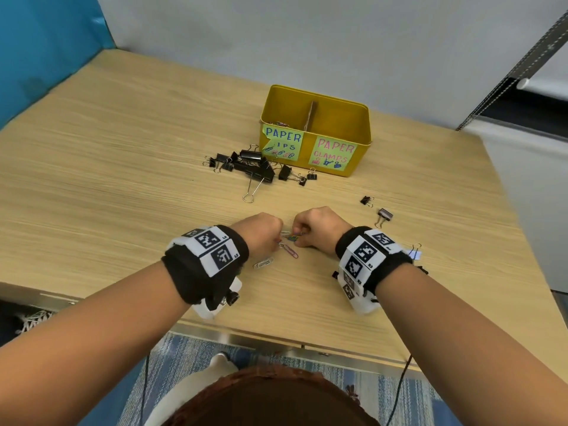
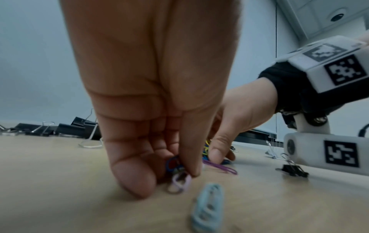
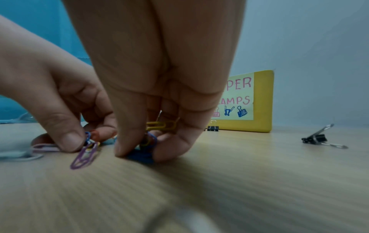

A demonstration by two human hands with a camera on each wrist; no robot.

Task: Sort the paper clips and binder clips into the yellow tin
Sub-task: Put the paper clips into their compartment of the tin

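Observation:
Both hands meet over a small heap of coloured paper clips [image 1: 290,238] near the table's front. My left hand [image 1: 261,233] pinches blue and pale clips [image 2: 176,165] between thumb and fingers. My right hand [image 1: 316,227] pinches yellow and blue clips [image 3: 151,137] against the table. A purple clip [image 1: 290,251] and a pale clip [image 1: 263,263] lie loose beside them. The yellow tin [image 1: 335,96] stands further back, split by a divider, labelled for paper clips on the left and paper clamps on the right. A few clips show in its left half.
A pile of black binder clips [image 1: 252,169] lies in front of the tin's left side. Two more binder clips [image 1: 376,209] sit to the right, and others lie near my right wrist [image 1: 415,252]. The table's front edge runs just below my forearms.

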